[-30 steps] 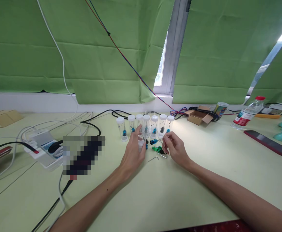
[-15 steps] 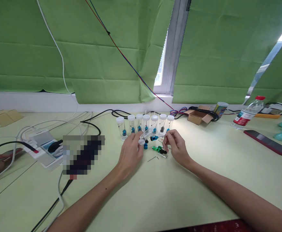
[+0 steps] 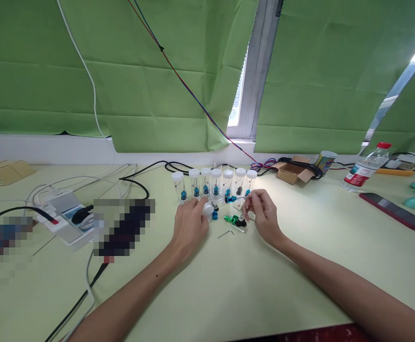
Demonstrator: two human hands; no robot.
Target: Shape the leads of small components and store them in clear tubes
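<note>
left hand point(image 3: 190, 222) partly hides the clear tube point(image 3: 206, 210)

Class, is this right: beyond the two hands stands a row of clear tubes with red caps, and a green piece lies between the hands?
No: the caps are white, not red, as the head view shows. The clear tubes stand beyond the left hand and right hand, and the green piece lies between them.

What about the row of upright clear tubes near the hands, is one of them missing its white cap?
No, every upright clear tube in the row shows a white cap on top.
</note>
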